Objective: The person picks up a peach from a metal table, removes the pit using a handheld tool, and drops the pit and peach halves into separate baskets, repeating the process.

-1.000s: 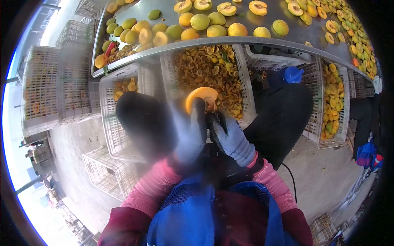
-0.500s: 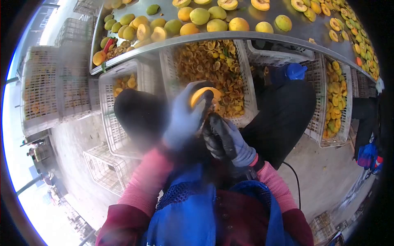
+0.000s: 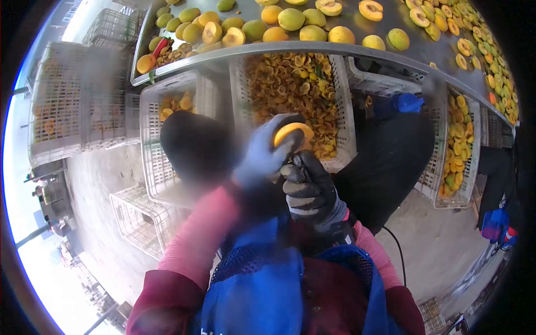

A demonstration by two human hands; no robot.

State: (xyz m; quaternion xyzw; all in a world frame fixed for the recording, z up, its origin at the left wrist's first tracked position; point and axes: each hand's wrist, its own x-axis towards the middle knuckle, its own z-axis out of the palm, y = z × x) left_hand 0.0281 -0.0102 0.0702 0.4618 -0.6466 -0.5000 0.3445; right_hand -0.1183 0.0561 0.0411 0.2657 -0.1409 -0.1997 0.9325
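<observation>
In front of my lap, my left hand point(image 3: 267, 149), in a pale blue glove with dark fingers, is closed around an orange-yellow peach piece point(image 3: 295, 129). Its cut rim curves out between the fingers. My right hand point(image 3: 309, 192), in a black and grey glove, is clenched just below and touches the left fingers near the fruit. Whatever the right fist grips is hidden by its fingers. Beneath both hands stands a white crate point(image 3: 347, 120) of brown and yellow fruit scraps point(image 3: 287, 84).
A metal table point(image 3: 368, 56) crosses ahead, bearing whole peaches point(image 3: 291, 19) and cut halves point(image 3: 233, 37). Crates flank my knees: one with some fruit point(image 3: 158, 151) at left, another holding yellow halves point(image 3: 459, 139) at right. A black cord point(image 3: 399, 245) hangs at my right.
The right hand has turned, showing its curled fingers, and moved up closer against the left hand. The left hand still holds the peach piece, slightly farther right. The whole view has shifted slightly.
</observation>
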